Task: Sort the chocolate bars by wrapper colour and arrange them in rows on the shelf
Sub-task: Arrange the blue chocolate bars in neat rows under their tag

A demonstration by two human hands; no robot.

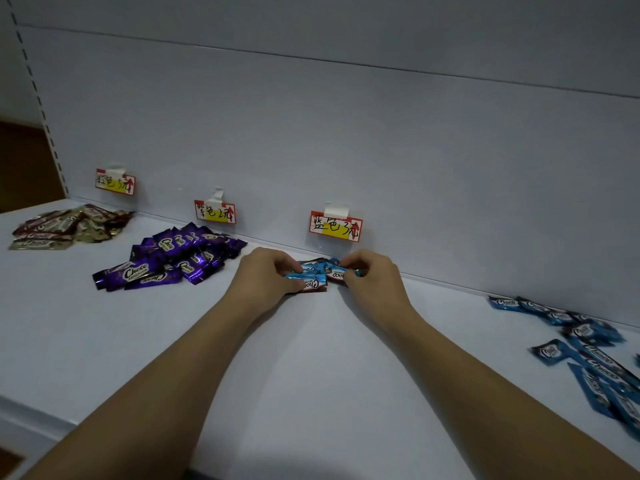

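Observation:
A small stack of blue chocolate bars (pixel 317 274) lies on the white shelf (pixel 311 358), just below the blue price label (pixel 335 226). My left hand (pixel 265 273) grips the stack's left end and my right hand (pixel 370 273) pinches its right end. To the left sits a loose heap of purple bars (pixel 169 259) under its own label (pixel 214 212). A heap of gold and brown bars (pixel 65 225) lies at the far left under a third label (pixel 115 182). Several more blue bars (pixel 588 355) are scattered at the right.
The shelf's back panel (pixel 346 133) rises right behind the stack. A perforated upright (pixel 38 98) marks the left end of the shelf. The shelf's front edge runs near the lower left corner.

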